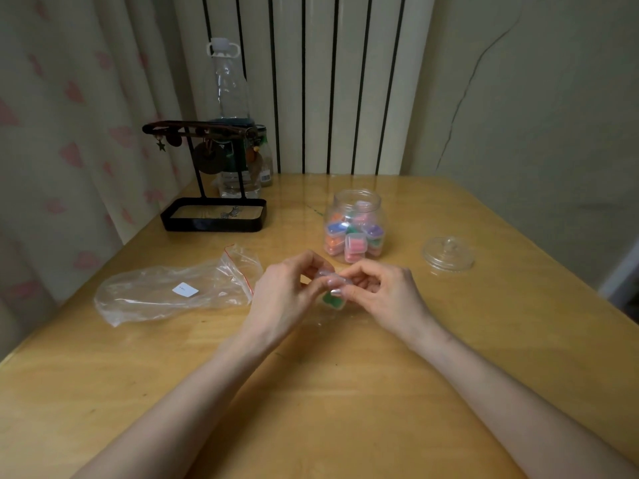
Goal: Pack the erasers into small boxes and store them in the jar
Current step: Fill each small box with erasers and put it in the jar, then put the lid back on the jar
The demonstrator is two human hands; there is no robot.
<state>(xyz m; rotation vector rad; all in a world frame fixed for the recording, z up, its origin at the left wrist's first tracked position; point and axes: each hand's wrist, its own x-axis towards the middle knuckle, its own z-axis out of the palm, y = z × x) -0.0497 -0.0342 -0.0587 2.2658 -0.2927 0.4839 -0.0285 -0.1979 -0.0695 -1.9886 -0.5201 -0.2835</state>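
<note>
Fingers (pixel 332 281) hide most of the small box (pixel 332 299).

Wooden counter (pixel 345 392) carries an open jar (pixel 354 225) of boxed erasers; its lid (pixel 448 254) alongside; a plastic bag (pixel 173 288); a black stand (pixel 214 216); bottles (pixel 238 181) behind.

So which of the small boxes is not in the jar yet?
The small box with the green eraser. Both hands, left and right, hold it above the table, in front of the open jar; the others are inside.
</note>
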